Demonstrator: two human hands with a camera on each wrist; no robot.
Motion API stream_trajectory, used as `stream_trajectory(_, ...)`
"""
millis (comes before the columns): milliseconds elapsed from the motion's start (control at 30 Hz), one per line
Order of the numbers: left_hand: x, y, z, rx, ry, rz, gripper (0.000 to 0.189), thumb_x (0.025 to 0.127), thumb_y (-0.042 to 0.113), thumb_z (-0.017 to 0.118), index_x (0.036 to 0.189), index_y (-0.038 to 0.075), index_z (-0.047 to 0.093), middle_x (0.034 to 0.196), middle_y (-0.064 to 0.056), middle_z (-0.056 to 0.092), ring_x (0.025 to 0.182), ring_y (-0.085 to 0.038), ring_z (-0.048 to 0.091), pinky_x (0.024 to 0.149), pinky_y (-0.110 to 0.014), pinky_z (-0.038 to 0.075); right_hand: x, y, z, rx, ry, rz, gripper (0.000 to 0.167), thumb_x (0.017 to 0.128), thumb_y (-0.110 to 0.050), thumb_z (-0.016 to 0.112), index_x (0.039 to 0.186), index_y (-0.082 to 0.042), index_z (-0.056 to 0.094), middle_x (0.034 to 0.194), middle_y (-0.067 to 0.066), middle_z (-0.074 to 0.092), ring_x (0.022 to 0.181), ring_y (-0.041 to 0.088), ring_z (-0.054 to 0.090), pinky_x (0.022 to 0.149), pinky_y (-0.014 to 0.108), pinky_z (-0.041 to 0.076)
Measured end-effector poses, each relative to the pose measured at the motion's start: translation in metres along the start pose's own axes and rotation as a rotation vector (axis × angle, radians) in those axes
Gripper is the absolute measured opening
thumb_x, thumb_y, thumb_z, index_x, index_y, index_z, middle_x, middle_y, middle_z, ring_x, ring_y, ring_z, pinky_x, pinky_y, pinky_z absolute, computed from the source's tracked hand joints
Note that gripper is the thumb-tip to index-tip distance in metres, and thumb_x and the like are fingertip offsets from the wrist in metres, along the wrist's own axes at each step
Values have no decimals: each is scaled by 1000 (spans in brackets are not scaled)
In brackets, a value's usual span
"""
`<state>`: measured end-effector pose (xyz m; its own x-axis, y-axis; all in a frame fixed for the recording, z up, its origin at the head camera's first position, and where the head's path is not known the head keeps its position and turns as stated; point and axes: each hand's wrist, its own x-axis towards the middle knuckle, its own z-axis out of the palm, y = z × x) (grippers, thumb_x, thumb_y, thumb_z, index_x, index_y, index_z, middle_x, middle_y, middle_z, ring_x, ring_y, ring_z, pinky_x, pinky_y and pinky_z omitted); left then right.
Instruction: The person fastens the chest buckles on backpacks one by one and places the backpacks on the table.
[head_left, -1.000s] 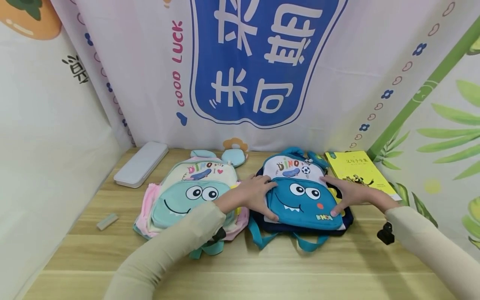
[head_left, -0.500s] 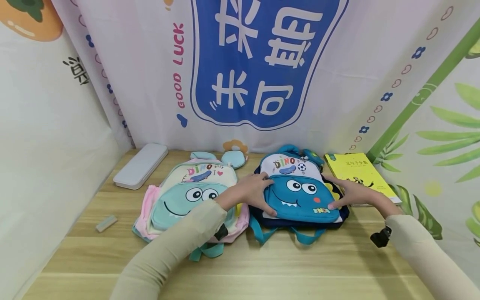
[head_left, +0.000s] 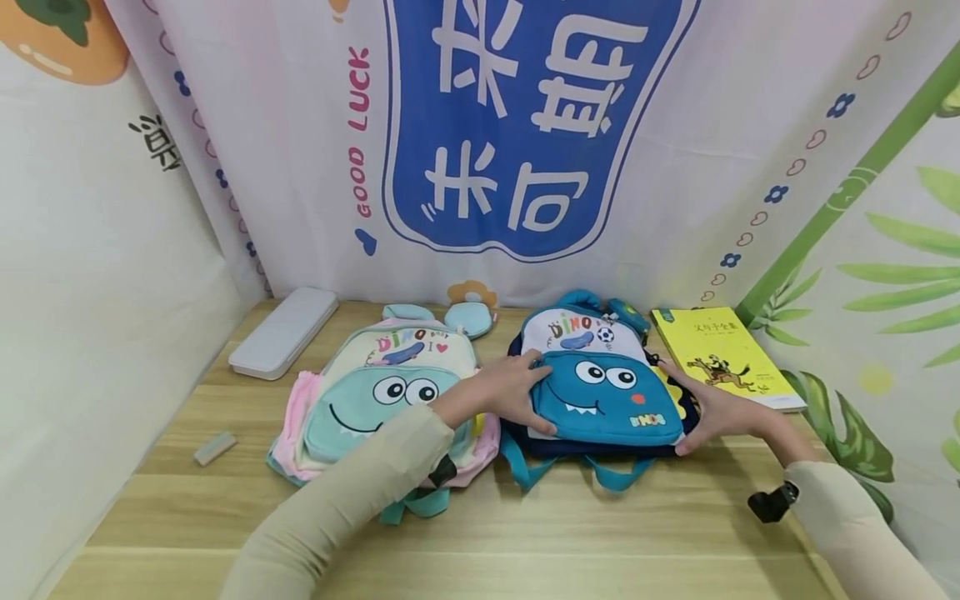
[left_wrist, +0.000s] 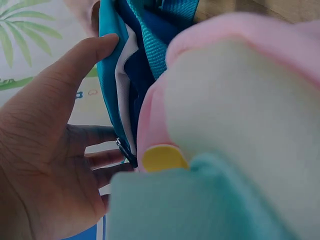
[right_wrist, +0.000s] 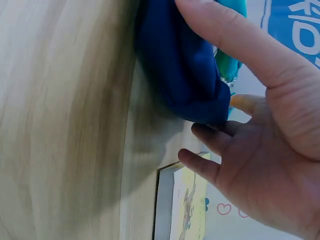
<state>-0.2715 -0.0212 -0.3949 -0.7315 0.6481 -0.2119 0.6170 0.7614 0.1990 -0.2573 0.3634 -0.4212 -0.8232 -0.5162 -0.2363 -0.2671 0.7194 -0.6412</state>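
"Blue backpack (head_left: 611, 402), dinosaur face up, lies on a wooden desk (head_left: 570, 542) between a person's left hand (head_left: 504, 389) and right hand (head_left: 722, 408)."

"Which hand is nearer?"

"Neither, by the look of it: each touches its own side of the bag, left hand at the left edge, right hand at the right."

"And how does the bag run?"

"Lengthwise away from the person, top loop (head_left: 577, 297) toward the printed backdrop (head_left: 300, 183), shoulder straps (head_left: 522, 477) toward the near side. The hands face each other across that long axis; any move of the bag would, in this judgement, turn on that pairing."

"Are the fingers gripping?"

"Spread rather than clenched, on both hands. The left thumb rests low on the left edge, the other fingers apart from it farther up. The right thumb touches the lower right corner, fingers reaching up the right edge. How hard they press cannot be told."

"The neighbours?"

"Mint-and-pink backpack (head_left: 356, 396) just to the left, partly behind the left sleeve (head_left: 337, 492); whether the two bags touch is unclear. Yellow book (head_left: 720, 337) beyond the right hand; white case (head_left: 285, 332) and small grey block (head_left: 215, 447) at far left."
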Motion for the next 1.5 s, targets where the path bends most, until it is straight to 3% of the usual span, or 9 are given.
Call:
stream_trajectory(233,2,-2,3,-82,-29,6,100,83,71,69,160,18,33,163,-10,30,140,-29,44,115,-50,42,-9,-9,-7,-32,106,-28,118,74,-30,92,163,-8,18,163,32,23,144,59,28,106,71,38)
stream_trajectory(367,3,-2,4,-133,-61,18,99,84,69,68,160,17,33,163,-12,29,139,-31,45,115,-52,42,-15,-21,-15,-3,156,-44,103,82,-27,86,162,-8,24,163,28,28,145,55,32,109,67,38)
stream_trajectory(500,3,-2,5,-170,-70,10,99,84,68,69,160,17,33,163,-14,29,142,-31,44,116,-51,40,-16,-34,-24,22,224,-74,90,87,-22,81,161,-11,29,162,23,34,145,50,35,108,36,49)
stream_trajectory(633,2,-3,4,-186,-62,5,97,84,67,70,160,17,35,163,-15,32,143,-31,42,118,-51,39,-12,-47,-29,51,303,-112,84,90,-19,79,160,-13,33,160,21,38,144,42,41,94,7,42)
stream_trajectory(767,1,-4,5,-212,-57,8,95,85,67,69,159,19,36,161,-15,35,142,-30,43,118,-51,39,-6,-55,-33,80,383,-144,81,91,-16,78,159,-14,34,159,22,40,140,8,46,94,4,40)
stream_trajectory(867,1,-5,5,-249,-53,10,94,84,66,70,159,20,36,160,-14,37,140,-29,44,117,-50,39,-1,-59,-36,97,420,-144,79,92,-15,77,159,-13,36,159,21,41,141,11,46,95,2,38)
stream_trajectory(1000,-1,-6,4,-292,-42,21,95,83,66,71,158,19,38,158,-13,41,139,-27,45,117,-48,40,4,-68,-37,130,452,-119,75,92,-14,76,157,-14,39,159,15,43,143,39,42,94,2,39)
stream_trajectory(1300,-3,-2,-1,-353,47,77,88,80,55,82,151,16,48,151,-8,53,135,-22,52,113,-41,45,6,-87,-42,142,499,-106,65,92,-17,77,151,-21,50,153,8,49,120,-1,54,91,7,45)
stream_trajectory(1500,-7,4,-1,-406,103,62,87,77,54,85,149,22,50,144,-8,60,128,-21,58,108,-42,50,8,-102,-45,134,525,-119,63,90,-17,78,148,-23,54,148,8,54,114,-4,56,90,7,46)
